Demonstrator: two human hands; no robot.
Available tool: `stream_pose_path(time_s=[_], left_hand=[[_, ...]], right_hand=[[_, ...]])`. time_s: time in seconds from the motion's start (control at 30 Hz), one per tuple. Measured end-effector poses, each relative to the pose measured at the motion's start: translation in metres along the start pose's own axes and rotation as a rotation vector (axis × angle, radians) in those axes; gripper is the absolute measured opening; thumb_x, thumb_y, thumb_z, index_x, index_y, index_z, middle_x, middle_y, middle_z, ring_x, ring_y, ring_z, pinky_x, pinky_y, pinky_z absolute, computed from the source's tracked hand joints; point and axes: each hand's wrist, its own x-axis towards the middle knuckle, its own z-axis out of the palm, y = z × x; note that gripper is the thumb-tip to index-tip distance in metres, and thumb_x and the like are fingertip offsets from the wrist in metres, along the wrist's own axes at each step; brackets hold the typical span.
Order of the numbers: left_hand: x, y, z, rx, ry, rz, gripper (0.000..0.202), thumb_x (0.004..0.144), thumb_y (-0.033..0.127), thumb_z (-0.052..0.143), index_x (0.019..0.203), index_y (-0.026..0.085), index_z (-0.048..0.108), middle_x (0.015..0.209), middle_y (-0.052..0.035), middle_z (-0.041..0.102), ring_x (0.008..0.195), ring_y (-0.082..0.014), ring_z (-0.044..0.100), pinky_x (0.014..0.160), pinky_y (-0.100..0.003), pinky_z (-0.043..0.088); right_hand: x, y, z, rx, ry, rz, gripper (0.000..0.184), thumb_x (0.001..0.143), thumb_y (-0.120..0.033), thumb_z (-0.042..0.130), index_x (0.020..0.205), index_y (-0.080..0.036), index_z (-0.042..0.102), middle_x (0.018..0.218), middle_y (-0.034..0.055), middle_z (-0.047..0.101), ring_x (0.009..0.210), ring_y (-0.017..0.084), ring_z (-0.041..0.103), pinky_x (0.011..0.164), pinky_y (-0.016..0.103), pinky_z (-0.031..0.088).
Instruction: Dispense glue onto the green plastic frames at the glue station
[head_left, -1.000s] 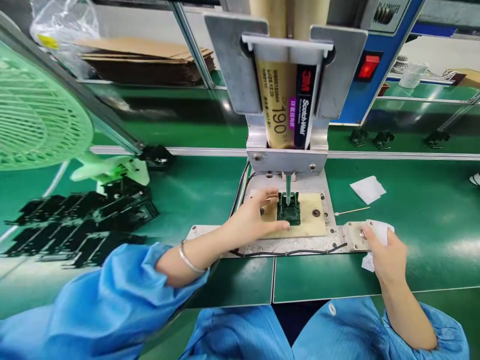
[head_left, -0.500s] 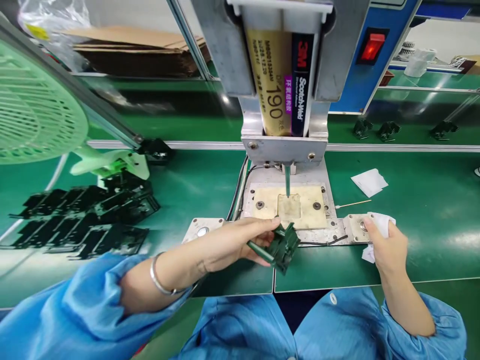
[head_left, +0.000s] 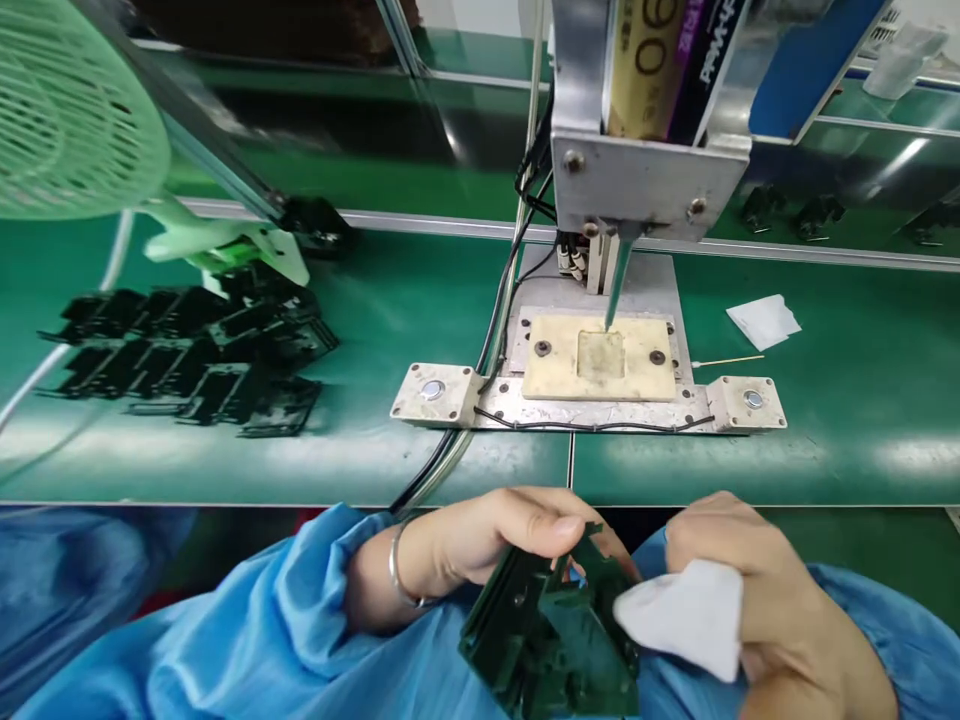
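A green bench [head_left: 187, 470] fills the view, with a glass panel and a second green surface beyond it. At 12 o'clock from the middle of the frame stands a steel dispenser [head_left: 645, 185] holding a 3M cartridge [head_left: 645, 70], its thin nozzle [head_left: 613, 295] pointing down at a cream plate [head_left: 600, 358] with a shallow square recess. The plate sits on a steel base [head_left: 592, 412] with 2 end blocks, and the recess looks bare. At 10 o'clock a pale green fan [head_left: 67, 110] leans in, and at 9 o'clock a cluster of black parts [head_left: 187, 350] lies on the bench. At 2 o'clock are a white sheet [head_left: 763, 322] and a swab [head_left: 727, 360]. At 6 o'clock, over blue sleeves [head_left: 225, 650], the 2 hands work close together, well below the plate. The left hand [head_left: 487, 535], with a bracelet [head_left: 395, 570] at its wrist, grips a green part [head_left: 551, 630] by its upper edge, while the right hand [head_left: 750, 580] pinches a white wipe [head_left: 686, 615] against the part's right side. The part looks light and stiff, but its thin projecting arms may be fragile, so its thick body seems the safest place to hold.
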Motion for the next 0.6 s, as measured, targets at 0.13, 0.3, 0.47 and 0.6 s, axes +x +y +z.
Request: stream_pose_path(time_s=[0.13, 0.3, 0.47, 0.6], left_hand=[[0.001, -0.001, 0.009, 0.093, 0.04, -0.064, 0.059, 0.065, 0.066, 0.077, 0.073, 0.009, 0.061, 0.062, -0.0047, 0.051, 0.049, -0.0134, 0.038, 0.046, -0.024, 0.026], [-0.002, 0.004, 0.011, 0.313, 0.019, -0.052, 0.063, 0.069, 0.071, 0.066, 0.064, 0.012, 0.044, 0.062, -0.0037, 0.04, 0.058, -0.0153, 0.035, 0.054, -0.027, 0.026], [-0.008, 0.013, 0.016, 0.374, -0.044, 0.091, 0.062, 0.079, 0.068, 0.063, 0.097, 0.009, 0.067, 0.085, -0.0088, 0.056, 0.085, -0.0275, 0.052, 0.08, -0.033, 0.041], [-0.023, 0.007, 0.023, 0.525, 0.182, 0.4, 0.058, 0.085, 0.063, 0.068, 0.126, 0.021, 0.061, 0.112, -0.0118, 0.058, 0.093, -0.0301, 0.058, 0.08, -0.036, 0.05]], right_hand=[[0.028, -0.001, 0.015, 0.134, -0.118, -0.049, 0.063, 0.101, -0.061, 0.035, 0.06, -0.014, 0.044, 0.063, -0.0028, 0.026, 0.051, 0.009, 0.023, 0.051, 0.029, 0.015], [0.016, -0.001, 0.017, 0.135, -0.154, -0.025, 0.064, 0.101, -0.064, 0.032, 0.062, -0.014, 0.043, 0.065, -0.0025, 0.027, 0.053, 0.01, 0.023, 0.053, 0.029, 0.013], [0.007, -0.009, 0.007, 0.104, -0.055, 0.053, 0.059, 0.102, -0.058, 0.036, 0.065, -0.014, 0.05, 0.062, -0.003, 0.03, 0.05, 0.008, 0.03, 0.051, 0.028, 0.02], [-0.029, -0.003, -0.001, -0.043, 0.175, 0.16, 0.039, 0.103, -0.048, 0.039, 0.105, -0.018, 0.065, 0.078, 0.0042, 0.056, 0.068, 0.017, 0.057, 0.059, 0.03, 0.044]])
